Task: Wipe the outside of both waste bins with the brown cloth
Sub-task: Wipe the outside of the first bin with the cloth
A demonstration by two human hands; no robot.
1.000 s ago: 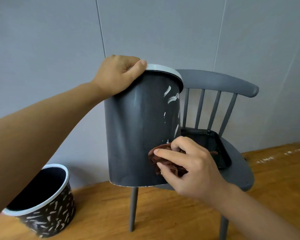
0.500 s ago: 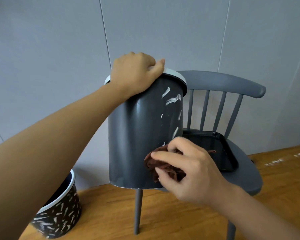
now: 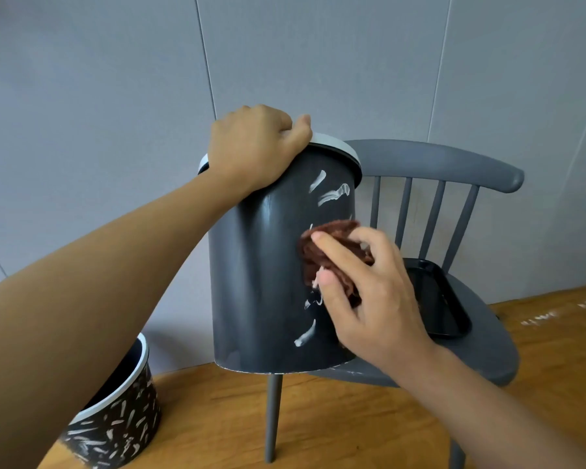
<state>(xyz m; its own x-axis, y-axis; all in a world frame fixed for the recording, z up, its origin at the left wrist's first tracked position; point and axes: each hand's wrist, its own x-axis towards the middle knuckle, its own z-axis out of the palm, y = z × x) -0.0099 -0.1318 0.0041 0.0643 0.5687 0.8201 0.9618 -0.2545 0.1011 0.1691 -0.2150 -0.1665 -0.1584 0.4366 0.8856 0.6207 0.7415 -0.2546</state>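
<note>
Moved since a second ago: right hand (image 3: 376, 292) and brown cloth (image 3: 332, 252), from low on the held bin's wall to mid-wall

Item, near: right hand, fingers curled round the bunched cloth, pressing it to the bin wall

Item: left hand (image 3: 254, 147), gripping the white rim; dark waste bin (image 3: 261, 272) held in the air in front of the grey chair (image 3: 481, 353)

Step in hand: wiping the first bin's outside. Next, by judgement: turn the bin to reach unwiped wall, then take up the second

Item: patterned waste bin (image 3: 115, 431), on the wooden floor (image 3: 352, 421) at lower left, partly behind the left forearm

Item, far: black tray (image 3: 437, 299) on the chair seat; grey wall panels (image 3: 115, 96)

Nothing blocks the wiping
</note>
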